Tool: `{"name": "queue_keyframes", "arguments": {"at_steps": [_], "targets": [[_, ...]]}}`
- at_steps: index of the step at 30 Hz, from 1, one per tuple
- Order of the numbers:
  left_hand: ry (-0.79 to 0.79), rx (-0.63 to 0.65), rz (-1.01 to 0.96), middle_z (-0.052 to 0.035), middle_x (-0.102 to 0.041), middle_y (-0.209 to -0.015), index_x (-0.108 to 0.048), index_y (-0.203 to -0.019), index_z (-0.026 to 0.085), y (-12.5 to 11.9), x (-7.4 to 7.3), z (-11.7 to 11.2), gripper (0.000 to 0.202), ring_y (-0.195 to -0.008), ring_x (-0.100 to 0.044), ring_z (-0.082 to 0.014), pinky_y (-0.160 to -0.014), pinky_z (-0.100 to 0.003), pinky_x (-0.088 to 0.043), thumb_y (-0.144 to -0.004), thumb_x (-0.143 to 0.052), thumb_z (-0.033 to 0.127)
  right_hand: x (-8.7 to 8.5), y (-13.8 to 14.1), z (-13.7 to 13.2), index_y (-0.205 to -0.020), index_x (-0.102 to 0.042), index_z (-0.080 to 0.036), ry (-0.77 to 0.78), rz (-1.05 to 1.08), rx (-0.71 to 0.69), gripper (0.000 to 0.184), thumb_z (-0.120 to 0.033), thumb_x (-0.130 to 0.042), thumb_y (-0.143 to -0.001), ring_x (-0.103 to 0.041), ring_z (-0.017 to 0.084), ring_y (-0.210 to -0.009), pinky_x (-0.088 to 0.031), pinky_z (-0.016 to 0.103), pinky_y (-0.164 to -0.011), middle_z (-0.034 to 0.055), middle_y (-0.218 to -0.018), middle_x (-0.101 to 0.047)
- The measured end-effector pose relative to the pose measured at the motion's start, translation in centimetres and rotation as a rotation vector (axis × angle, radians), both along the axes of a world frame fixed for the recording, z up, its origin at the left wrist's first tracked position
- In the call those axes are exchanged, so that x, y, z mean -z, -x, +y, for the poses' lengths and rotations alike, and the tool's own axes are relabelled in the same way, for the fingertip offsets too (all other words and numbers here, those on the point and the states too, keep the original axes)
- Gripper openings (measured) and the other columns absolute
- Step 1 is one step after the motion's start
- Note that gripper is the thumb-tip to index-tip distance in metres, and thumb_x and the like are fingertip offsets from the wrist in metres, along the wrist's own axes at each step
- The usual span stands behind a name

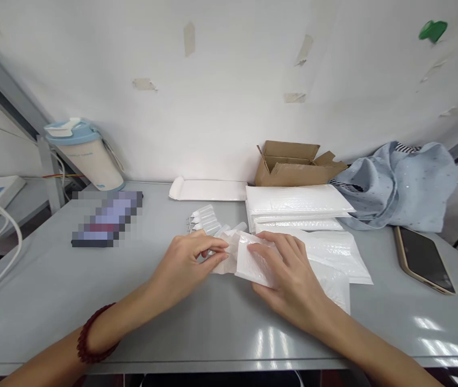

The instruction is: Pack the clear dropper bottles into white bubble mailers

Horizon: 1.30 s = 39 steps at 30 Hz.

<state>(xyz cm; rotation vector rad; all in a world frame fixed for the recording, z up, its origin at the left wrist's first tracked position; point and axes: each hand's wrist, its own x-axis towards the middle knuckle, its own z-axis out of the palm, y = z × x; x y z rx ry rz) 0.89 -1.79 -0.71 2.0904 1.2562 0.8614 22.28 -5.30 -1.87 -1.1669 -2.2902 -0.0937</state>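
Observation:
A white bubble mailer [247,263] is held between both hands, just above the desk. Thumb and fingers of my left hand [191,260] pinch the thin flap at its left end; whether anything else is between those fingertips is hidden. My right hand [293,274] is closed around the mailer's body, fingers on top and thumb beneath. Just beyond the hands lie several clear plastic tubes [207,219] with white ends, partly covered by the mailer and its flap. More white mailers [340,250] spread under and beside my right hand.
Behind them are a stack of mailers [297,199], a single flat mailer [213,190] and an open cardboard box [293,166]. A light blue cloth bag [410,183] and a phone [426,260] are at right. A tumbler [87,156] and a pixelated dark-edged object [108,220] stand left.

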Motion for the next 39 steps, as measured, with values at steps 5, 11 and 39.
{"name": "queue_keyframes", "arguments": {"at_steps": [5, 11, 39], "targets": [[0.106, 0.147, 0.016, 0.0019, -0.071, -0.079, -0.070, -0.090, 0.023, 0.0, -1.1, -0.5, 0.023, -0.068, -0.055, -0.0133, -0.057, -0.022, -0.040, -0.083, -0.049, 0.018, -0.2, 0.0, -0.1, -0.115, -0.047, -0.016, -0.011, -0.010, -0.009, 0.042, -0.011, -0.054, -0.073, -0.045, 0.031, -0.107, -0.037, 0.047, -0.085, 0.0155, -0.118, -0.048], [0.245, -0.215, -0.127, 0.0000, -0.071, -0.081, -0.065, -0.089, 0.021, 1.3, -1.5, 1.6, 0.020, -0.066, -0.057, -0.0143, -0.055, -0.023, -0.039, -0.083, -0.050, 0.033, -0.9, -1.5, 0.5, -0.116, -0.047, -0.019, -0.078, 0.005, 0.123, 0.039, -0.019, -0.057, -0.079, -0.047, 0.031, -0.108, -0.037, 0.048, -0.086, 0.0149, -0.119, -0.048], [0.378, 0.165, -0.012, -0.0007, -0.064, -0.070, -0.071, -0.072, 0.021, 3.6, -2.6, 3.0, 0.021, -0.066, -0.053, -0.0137, -0.061, -0.023, -0.041, -0.080, -0.063, 0.039, -1.1, -1.3, 0.4, -0.114, -0.047, -0.019, 0.001, -0.085, 0.051, 0.041, -0.013, -0.055, -0.074, -0.045, 0.031, -0.109, -0.039, 0.048, -0.085, 0.0156, -0.119, -0.049]]}}
